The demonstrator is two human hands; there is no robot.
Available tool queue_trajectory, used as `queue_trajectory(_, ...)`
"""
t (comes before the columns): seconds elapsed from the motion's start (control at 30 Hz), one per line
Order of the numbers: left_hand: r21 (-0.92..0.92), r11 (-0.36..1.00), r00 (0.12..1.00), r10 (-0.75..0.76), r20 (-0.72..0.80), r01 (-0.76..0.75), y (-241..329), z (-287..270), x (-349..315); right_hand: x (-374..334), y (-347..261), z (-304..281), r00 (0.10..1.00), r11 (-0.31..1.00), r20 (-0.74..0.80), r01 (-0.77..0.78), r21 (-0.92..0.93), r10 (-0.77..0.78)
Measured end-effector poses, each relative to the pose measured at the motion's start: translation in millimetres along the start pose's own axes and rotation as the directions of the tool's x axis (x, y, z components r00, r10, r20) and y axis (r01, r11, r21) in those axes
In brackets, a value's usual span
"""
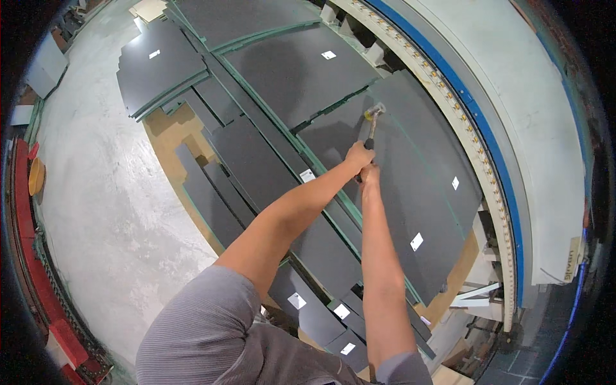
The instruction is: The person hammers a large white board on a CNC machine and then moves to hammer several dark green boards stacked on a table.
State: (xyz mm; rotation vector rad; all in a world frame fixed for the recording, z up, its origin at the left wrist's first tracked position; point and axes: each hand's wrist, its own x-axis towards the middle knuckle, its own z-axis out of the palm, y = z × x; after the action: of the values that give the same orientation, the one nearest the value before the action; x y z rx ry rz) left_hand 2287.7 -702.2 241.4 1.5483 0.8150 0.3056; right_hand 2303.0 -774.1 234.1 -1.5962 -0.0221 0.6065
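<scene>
Both my arms reach forward over stacked dark grey panels. My left hand [359,157] is wrapped round the black grip of a mallet [373,123], nearer its head. Just behind it, my right hand [369,174] closes round the grip's end. The mallet's head is small, yellowish on one side and pale on the other, and hangs over or touches a wide grey panel [410,179]; I cannot tell which. White labels [416,242] stick to that panel. Beyond a dark gap lies another large grey panel [289,70].
Narrower panels with green edges [250,160] lie to the left, on a brown board [168,131]. A separate panel stack [160,64] stands at the far left. Along the right curves a machine with a blue rail [471,106]. Pale concrete floor [122,192] extends leftwards to a red frame [29,237].
</scene>
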Motion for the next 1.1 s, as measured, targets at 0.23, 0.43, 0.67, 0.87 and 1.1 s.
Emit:
queue_trajectory(0.23,-0.198,0.972,0.991,0.120,-0.058,-0.130,-28,-33,-121,-115,25,-13,0.974,0.991,0.187,0.132,-0.011,-0.128)
queue_trajectory(0.43,-0.238,0.967,0.990,0.061,-0.126,-0.090,-60,-46,-180,-159,53,-23,0.957,0.974,0.257,-0.076,-0.212,0.131)
queue_trajectory(0.67,-0.263,0.961,0.980,0.129,0.150,-0.086,-58,-5,-240,-224,80,-80,1.000,0.950,-0.011,0.015,-0.311,-0.019)
queue_trajectory(0.87,-0.104,0.992,0.873,0.113,0.475,-0.072,-91,65,-299,-289,120,-149,0.922,0.944,-0.306,0.141,-0.298,-0.235)
queue_trajectory(1.1,0.115,0.976,0.734,0.058,0.677,-0.183,-82,92,-353,-341,126,-196,0.898,0.999,-0.440,0.011,-0.040,-0.027)
